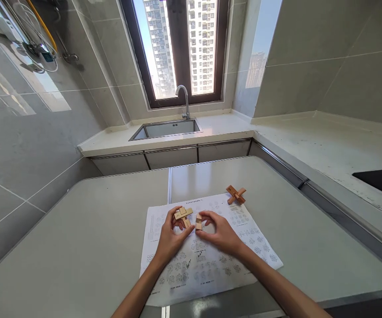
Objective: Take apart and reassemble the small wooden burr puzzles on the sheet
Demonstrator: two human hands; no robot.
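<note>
A cluster (183, 215) of wooden bars is pinched in the closed fingers of the left hand (170, 236), and one small block (198, 221) is gripped between thumb and fingertips of the right hand (220, 232). The two are held nearly touching over the far middle of a printed sheet (204, 265) on a grey table (78, 247), seemingly so that their faces can be matched within sight of the diagrams. One wooden cross (235, 194) is set at the sheet's far right corner, apart from both hands. Counted are one cluster, one block, one cross and one sheet; the bars within the cluster cannot be counted.
</note>
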